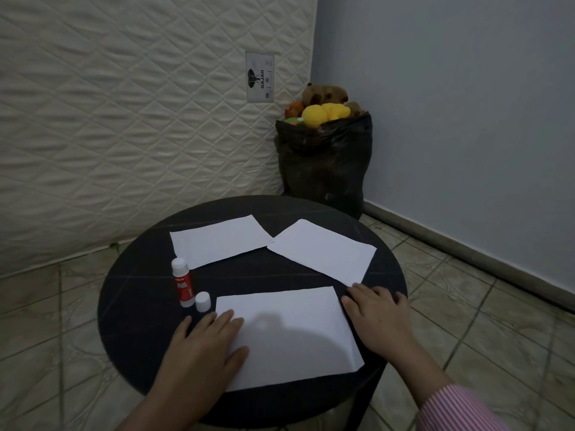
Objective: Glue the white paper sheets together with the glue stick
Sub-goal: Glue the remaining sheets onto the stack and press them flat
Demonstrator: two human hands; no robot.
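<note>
Three white sheets on round dark table (130, 321): nearest sheet (286, 334) at front edge, far left sheet (217, 241) and far right sheet (323, 250) behind, corners almost touching. Glue stick (182, 283) upright just left of nearest sheet, loose cap (203, 301) beside. Left hand (205, 346) open, flat on nearest sheet's left edge. Right hand (378, 318) open, flat on table beside its right edge.

Dim room: quilted mattress (124, 119), blue wall (466, 104), tiled floor (466, 306).
</note>
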